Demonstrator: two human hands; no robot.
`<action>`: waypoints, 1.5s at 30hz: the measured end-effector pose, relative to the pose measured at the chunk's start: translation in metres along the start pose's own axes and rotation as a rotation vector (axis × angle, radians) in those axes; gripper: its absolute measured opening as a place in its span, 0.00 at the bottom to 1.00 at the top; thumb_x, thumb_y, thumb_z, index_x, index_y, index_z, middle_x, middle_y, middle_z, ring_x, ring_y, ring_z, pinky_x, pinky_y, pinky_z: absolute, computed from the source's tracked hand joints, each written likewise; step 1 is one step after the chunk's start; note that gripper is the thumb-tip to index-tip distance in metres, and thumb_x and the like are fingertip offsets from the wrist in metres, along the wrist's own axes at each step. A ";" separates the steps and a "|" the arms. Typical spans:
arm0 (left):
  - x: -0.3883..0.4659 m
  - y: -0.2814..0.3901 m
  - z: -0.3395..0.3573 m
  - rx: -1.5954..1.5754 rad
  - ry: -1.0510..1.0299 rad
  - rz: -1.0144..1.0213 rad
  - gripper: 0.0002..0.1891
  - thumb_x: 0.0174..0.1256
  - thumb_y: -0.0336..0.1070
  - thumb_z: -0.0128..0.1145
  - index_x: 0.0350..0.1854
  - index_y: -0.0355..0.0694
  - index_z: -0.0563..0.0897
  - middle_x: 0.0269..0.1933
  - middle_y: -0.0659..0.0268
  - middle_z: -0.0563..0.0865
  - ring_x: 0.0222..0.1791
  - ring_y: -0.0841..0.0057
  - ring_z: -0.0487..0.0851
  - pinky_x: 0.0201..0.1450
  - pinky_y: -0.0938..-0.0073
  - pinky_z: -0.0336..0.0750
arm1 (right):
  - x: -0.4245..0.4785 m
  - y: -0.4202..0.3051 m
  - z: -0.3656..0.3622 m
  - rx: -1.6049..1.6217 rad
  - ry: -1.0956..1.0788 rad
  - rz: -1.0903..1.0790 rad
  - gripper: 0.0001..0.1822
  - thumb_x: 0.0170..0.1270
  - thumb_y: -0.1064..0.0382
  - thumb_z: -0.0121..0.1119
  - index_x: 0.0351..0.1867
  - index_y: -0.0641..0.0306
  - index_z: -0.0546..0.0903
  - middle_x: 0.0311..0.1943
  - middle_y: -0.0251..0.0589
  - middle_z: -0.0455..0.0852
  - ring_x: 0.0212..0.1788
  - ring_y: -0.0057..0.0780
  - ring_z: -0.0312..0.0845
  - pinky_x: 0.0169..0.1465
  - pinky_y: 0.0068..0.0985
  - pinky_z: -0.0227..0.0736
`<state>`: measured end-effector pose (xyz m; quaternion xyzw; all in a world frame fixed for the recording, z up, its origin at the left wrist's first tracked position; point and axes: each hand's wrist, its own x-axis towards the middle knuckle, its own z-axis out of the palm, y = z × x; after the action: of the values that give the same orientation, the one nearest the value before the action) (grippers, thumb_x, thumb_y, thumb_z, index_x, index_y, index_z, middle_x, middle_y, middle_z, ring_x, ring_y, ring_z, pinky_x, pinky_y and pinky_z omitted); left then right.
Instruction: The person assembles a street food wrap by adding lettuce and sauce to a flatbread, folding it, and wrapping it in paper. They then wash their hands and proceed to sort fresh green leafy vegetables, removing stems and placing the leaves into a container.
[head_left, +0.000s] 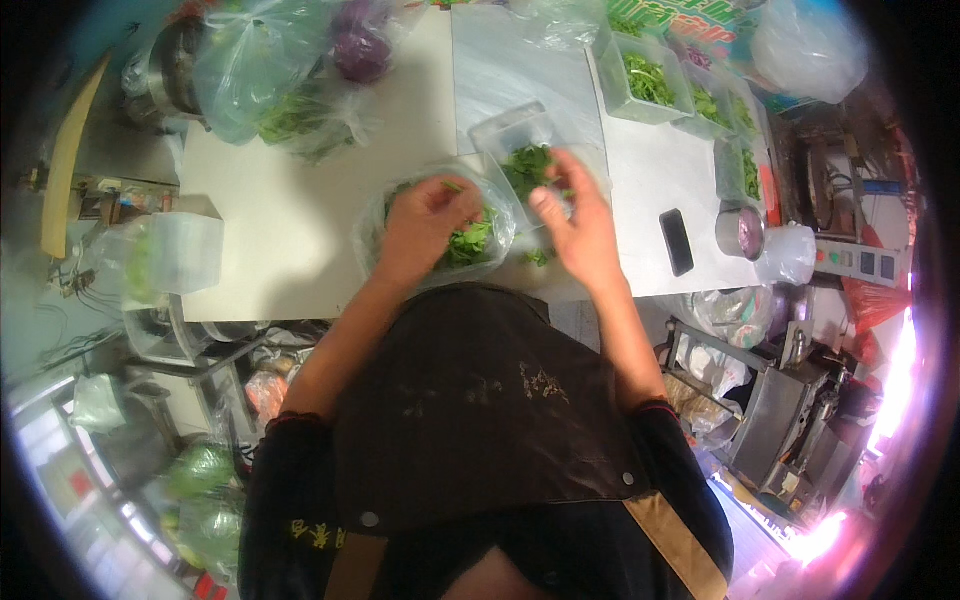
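Note:
In front of my apron a clear plastic bag (361, 244) lies opened on the white table, with leafy green herbs (469, 241) inside. My left hand (429, 219) is over this bag, its fingers curled together around a small green sprig (451, 185). Just right of the bag, a clear rectangular plastic container (510, 124) holds more leafy greens (527, 166). My right hand (581, 225) reaches over the container's right side, thumb and fingers spread beside the leaves. Whether its fingertips touch them is blurred. Loose leaf bits (536, 258) lie on the table below the container.
Clear tubs of cut greens (652, 112) line the table's far right. A black phone (676, 241) and a metal cup (739, 231) are at right. Bagged greens (307, 124) and a bagged purple vegetable (361, 52) lie far left. An empty-looking plastic tub (187, 251) stands at the left edge.

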<state>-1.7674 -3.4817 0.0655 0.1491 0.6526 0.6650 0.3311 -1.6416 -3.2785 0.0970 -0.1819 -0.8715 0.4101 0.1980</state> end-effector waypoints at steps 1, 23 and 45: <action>-0.003 -0.005 0.007 -0.025 -0.046 -0.022 0.11 0.87 0.38 0.65 0.53 0.34 0.90 0.40 0.66 0.94 0.40 0.81 0.89 0.45 0.76 0.83 | -0.009 -0.013 0.000 0.138 -0.097 0.084 0.14 0.81 0.59 0.69 0.58 0.65 0.88 0.49 0.47 0.92 0.51 0.36 0.89 0.57 0.36 0.82; 0.027 -0.103 -0.027 0.935 -0.115 0.432 0.11 0.66 0.33 0.74 0.50 0.45 0.94 0.51 0.59 0.83 0.55 0.55 0.84 0.57 0.52 0.80 | -0.098 0.116 0.032 0.159 -0.200 0.445 0.11 0.80 0.64 0.71 0.57 0.67 0.89 0.39 0.39 0.95 0.41 0.24 0.88 0.50 0.28 0.83; -0.038 -0.007 -0.036 0.329 -0.215 0.222 0.25 0.77 0.35 0.72 0.72 0.37 0.80 0.64 0.60 0.88 0.68 0.73 0.84 0.73 0.64 0.79 | -0.022 0.008 0.053 0.892 -0.391 0.349 0.07 0.86 0.73 0.62 0.59 0.69 0.85 0.43 0.38 0.93 0.42 0.22 0.90 0.46 0.22 0.86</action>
<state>-1.7606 -3.5340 0.0642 0.3420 0.6927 0.5624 0.2947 -1.6475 -3.3186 0.0549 -0.1424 -0.5895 0.7949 0.0186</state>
